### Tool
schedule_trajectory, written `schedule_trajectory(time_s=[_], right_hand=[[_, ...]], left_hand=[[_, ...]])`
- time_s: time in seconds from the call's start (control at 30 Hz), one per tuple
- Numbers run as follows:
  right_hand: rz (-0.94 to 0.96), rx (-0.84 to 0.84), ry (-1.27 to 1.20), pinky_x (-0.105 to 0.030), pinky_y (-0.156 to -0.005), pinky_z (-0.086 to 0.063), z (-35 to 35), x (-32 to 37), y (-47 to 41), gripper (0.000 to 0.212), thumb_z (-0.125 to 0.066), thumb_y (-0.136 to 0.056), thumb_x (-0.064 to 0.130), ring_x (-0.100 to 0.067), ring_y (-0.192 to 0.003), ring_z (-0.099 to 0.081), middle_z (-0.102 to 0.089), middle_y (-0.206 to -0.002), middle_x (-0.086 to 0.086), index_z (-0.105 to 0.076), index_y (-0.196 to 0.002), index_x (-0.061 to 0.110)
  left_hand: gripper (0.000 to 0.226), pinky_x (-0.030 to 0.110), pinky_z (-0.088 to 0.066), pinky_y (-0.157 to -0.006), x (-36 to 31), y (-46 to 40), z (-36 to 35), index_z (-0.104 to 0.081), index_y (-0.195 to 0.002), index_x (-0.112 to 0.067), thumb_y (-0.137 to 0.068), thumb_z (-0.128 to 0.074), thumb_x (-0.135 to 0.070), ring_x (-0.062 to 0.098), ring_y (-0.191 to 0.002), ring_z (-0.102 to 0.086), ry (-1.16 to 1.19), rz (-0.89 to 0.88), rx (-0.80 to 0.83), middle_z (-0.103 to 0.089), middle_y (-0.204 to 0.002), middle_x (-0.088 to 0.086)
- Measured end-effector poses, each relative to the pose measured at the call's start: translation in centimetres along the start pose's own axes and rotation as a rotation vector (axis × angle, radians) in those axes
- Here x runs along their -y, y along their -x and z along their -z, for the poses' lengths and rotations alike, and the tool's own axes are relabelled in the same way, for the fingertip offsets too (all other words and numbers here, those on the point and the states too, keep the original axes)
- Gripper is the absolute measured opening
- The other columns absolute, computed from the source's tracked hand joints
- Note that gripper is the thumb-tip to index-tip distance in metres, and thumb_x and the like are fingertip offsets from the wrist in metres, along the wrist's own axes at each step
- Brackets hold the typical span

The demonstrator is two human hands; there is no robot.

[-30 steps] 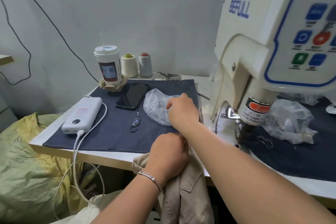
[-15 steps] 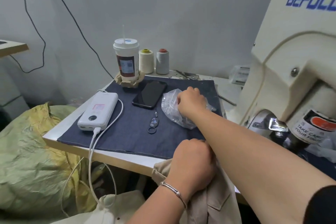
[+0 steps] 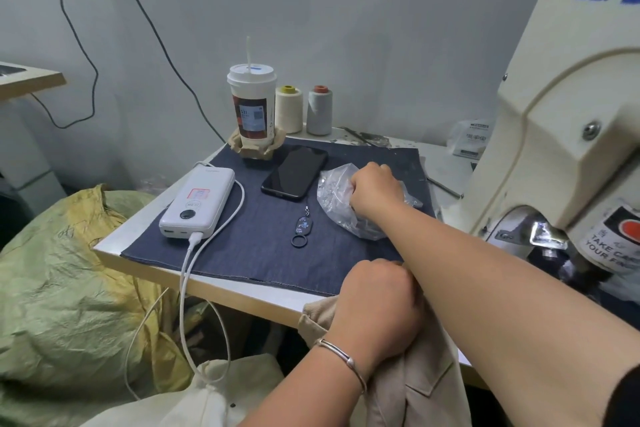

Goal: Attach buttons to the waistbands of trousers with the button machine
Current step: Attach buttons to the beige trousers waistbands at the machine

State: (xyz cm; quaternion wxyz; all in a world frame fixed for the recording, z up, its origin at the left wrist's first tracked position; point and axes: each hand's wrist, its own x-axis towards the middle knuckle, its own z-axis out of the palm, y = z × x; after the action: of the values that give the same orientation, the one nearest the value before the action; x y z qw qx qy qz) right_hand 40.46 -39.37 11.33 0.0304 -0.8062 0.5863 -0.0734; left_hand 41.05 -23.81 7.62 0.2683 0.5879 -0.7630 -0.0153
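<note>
Both hands show a curled grip. The right hand (image 3: 372,189) reaches across to the clear crinkled plastic bag (image 3: 341,199) that lies on the dark blue denim cloth (image 3: 249,236), its fingers bent down into the bag's mouth; whether they pinch anything inside cannot be told, since the knuckles hide the fingertips. The left hand (image 3: 379,308), a thin silver bangle (image 3: 341,355) round its wrist, is closed in a fist round the bunched top of the beige cotton trousers (image 3: 412,388), holding them at the front edge of the white bench (image 3: 138,222), just under the right forearm. The trousers hang down from that fist below the bench edge.

The cream-coloured button machine (image 3: 568,135) stands at the right, well apart from the bag. On the cloth lie a white power bank (image 3: 197,203) with a white cable, a black phone (image 3: 294,172), and a small dark key fob with a ring (image 3: 303,227). Behind them stand a takeaway paper cup with a straw (image 3: 252,107) and two thread cones, one cream (image 3: 289,109), one grey (image 3: 319,111). Green-yellow woven sacks (image 3: 69,288) are heaped left of the bench.
</note>
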Motion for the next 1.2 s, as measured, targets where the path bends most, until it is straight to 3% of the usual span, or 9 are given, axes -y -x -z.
schedule_trajectory(time_s=[0.17, 0.3, 0.6, 0.73, 0.87, 0.97, 1.07, 1.2], right_hand=[[0.027, -0.056, -0.005, -0.036, -0.088, -0.042, 0.2, -0.2, 0.6, 0.019, -0.058, -0.085, 0.010, -0.027, -0.117, -0.041, -0.049, -0.119, -0.006, -0.067, -0.100, 0.018], [0.066, -0.124, 0.045, -0.033, -0.086, -0.040, 0.7, -0.3, 1.3, 0.023, -0.066, -0.085, 0.016, -0.026, -0.110, -0.044, -0.048, -0.118, -0.006, -0.065, -0.109, 0.012], [0.141, -0.162, 0.049, -0.033, -0.085, -0.037, 1.2, -0.5, 2.4, 0.020, -0.057, -0.094, 0.015, -0.026, -0.110, -0.041, -0.044, -0.123, -0.006, -0.060, -0.112, 0.007], [0.081, -0.231, -0.160, -0.039, -0.092, -0.042, 2.1, -0.6, 4.5, 0.022, -0.055, -0.096, 0.025, -0.024, -0.114, -0.038, -0.045, -0.122, -0.004, -0.063, -0.106, 0.007], [0.132, -0.360, -0.321, -0.028, -0.088, -0.037, 2.9, -1.2, 10.0, 0.013, -0.053, -0.096, 0.020, -0.023, -0.112, -0.040, -0.045, -0.120, -0.004, -0.060, -0.099, 0.010], [0.263, -0.455, -0.418, -0.025, -0.083, -0.034, 3.4, -2.6, 15.8, 0.006, -0.057, -0.091, 0.016, -0.021, -0.111, -0.041, -0.046, -0.120, -0.004, -0.059, -0.090, 0.011], [0.346, -0.544, -0.442, -0.030, -0.080, -0.042, 3.6, -5.5, 21.1, 0.006, -0.057, -0.085, 0.017, -0.019, -0.108, -0.045, -0.053, -0.119, -0.004, -0.058, -0.083, 0.011], [0.297, -0.565, -0.412, -0.027, -0.079, -0.045, 2.9, -10.6, 25.4, 0.006, -0.060, -0.083, 0.016, -0.016, -0.104, -0.047, -0.056, -0.118, -0.004, -0.058, -0.079, 0.011]], left_hand=[[0.024, 0.028, -0.023, -0.049, 0.0, 0.0, 0.1, -0.042, -0.057, -0.020, -0.071, -0.062, -0.017, 0.030, -0.050, -0.051, -0.011, 0.005, -0.002, -0.058, -0.057, 0.008], [0.018, 0.036, -0.026, -0.060, 0.1, 0.0, -0.4, -0.045, -0.071, -0.018, -0.088, -0.050, -0.021, 0.035, -0.072, -0.054, 0.003, 0.012, -0.025, -0.064, -0.080, 0.014], [0.017, 0.035, -0.023, -0.064, 0.1, 0.2, -0.5, -0.058, -0.085, -0.013, -0.093, -0.046, -0.021, 0.034, -0.083, -0.056, -0.021, 0.008, -0.030, -0.066, -0.091, 0.013], [0.022, 0.034, -0.024, -0.063, 0.2, 0.2, -0.8, -0.061, -0.087, -0.011, -0.094, -0.044, -0.023, 0.036, -0.085, -0.057, 0.003, 0.053, -0.033, -0.067, -0.093, 0.014], [0.021, 0.033, -0.026, -0.063, 0.3, 0.2, -0.8, -0.057, -0.084, -0.014, -0.089, -0.037, -0.020, 0.037, -0.088, -0.060, -0.093, 0.131, 0.090, -0.068, -0.097, 0.015], [0.013, 0.032, -0.029, -0.060, 0.0, 0.2, -0.6, -0.059, -0.087, -0.014, -0.090, -0.046, -0.017, 0.035, -0.081, -0.060, -0.092, 0.129, 0.100, -0.068, -0.091, 0.015], [0.020, 0.035, -0.019, -0.052, -0.2, 0.1, -0.6, -0.034, -0.069, -0.025, -0.088, -0.040, -0.027, 0.021, -0.059, -0.043, -0.092, 0.085, 0.060, -0.059, -0.071, 0.001], [0.035, 0.037, -0.021, -0.060, 0.2, -0.1, -0.9, -0.032, -0.068, -0.025, -0.099, -0.045, -0.034, 0.022, -0.072, -0.050, -0.003, 0.113, 0.046, -0.049, -0.066, -0.005]])
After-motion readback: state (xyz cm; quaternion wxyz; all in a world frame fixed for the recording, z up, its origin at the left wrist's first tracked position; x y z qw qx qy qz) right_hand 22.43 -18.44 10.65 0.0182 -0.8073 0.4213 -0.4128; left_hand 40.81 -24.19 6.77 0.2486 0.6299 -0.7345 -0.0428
